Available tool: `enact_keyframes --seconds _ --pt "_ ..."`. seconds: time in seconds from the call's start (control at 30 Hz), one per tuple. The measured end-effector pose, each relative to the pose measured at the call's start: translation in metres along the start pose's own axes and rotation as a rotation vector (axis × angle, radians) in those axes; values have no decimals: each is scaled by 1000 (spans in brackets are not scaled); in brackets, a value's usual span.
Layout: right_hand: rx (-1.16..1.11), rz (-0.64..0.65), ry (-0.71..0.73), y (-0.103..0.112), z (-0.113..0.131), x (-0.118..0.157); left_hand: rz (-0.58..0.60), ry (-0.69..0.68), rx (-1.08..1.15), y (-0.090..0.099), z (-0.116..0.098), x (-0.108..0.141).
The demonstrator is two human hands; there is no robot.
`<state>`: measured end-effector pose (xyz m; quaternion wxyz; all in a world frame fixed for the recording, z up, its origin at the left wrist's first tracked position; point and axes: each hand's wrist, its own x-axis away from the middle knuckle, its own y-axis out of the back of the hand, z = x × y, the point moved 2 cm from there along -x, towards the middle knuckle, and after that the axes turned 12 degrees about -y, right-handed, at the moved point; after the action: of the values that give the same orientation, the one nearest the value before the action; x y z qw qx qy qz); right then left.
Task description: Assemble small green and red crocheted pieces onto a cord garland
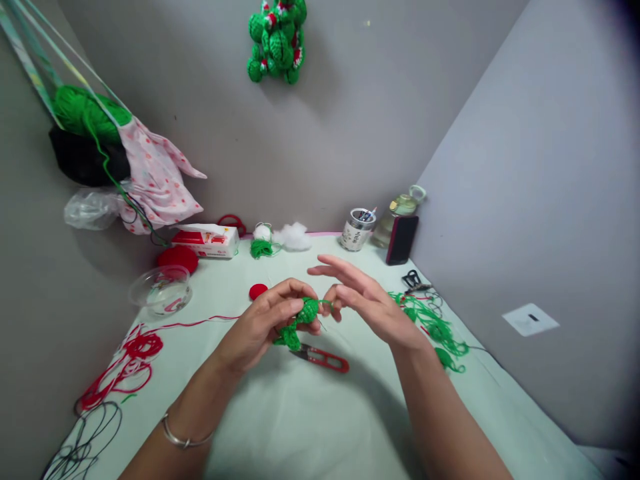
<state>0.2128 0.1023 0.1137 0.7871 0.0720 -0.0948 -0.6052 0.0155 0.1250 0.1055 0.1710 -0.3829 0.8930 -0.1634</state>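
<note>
A small green crocheted piece [307,311] is held between the thumb and fingers of my left hand [267,319], near the middle of the table. Just right of it, my right hand [367,300] has its thumb and index finger close to a short green yarn strand [325,304] that runs from the piece; the other fingers are stretched out. Whether those fingertips pinch the strand is too small to tell. Beneath the hands lie red-handled thread snips [325,359]. A red round piece [258,291] rests behind my left hand.
Red and white yarn [143,347] and dark cord [90,440] lie left. Green yarn pieces [440,330] spread right. Along the back stand a tissue box [215,241], pen tin [358,230], bottle [387,223] and phone [403,240]. A plastic bowl [163,291] sits back left.
</note>
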Motion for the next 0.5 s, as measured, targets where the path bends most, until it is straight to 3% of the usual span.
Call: enact_keyframes --seconds 0.07,0.2,0.3,0.4,0.5 --pt "-9 59 21 -5 18 9 19 8 12 -2 3 -1" --pt "195 -89 -59 -6 26 18 23 26 16 -4 7 -1" --pt "190 -3 -106 -3 23 19 -5 9 3 -3 7 -2" --pt "36 -20 -60 0 21 17 -8 -14 2 -4 5 -2" --pt "-296 -27 -33 -6 16 13 21 -21 31 -5 4 -2"
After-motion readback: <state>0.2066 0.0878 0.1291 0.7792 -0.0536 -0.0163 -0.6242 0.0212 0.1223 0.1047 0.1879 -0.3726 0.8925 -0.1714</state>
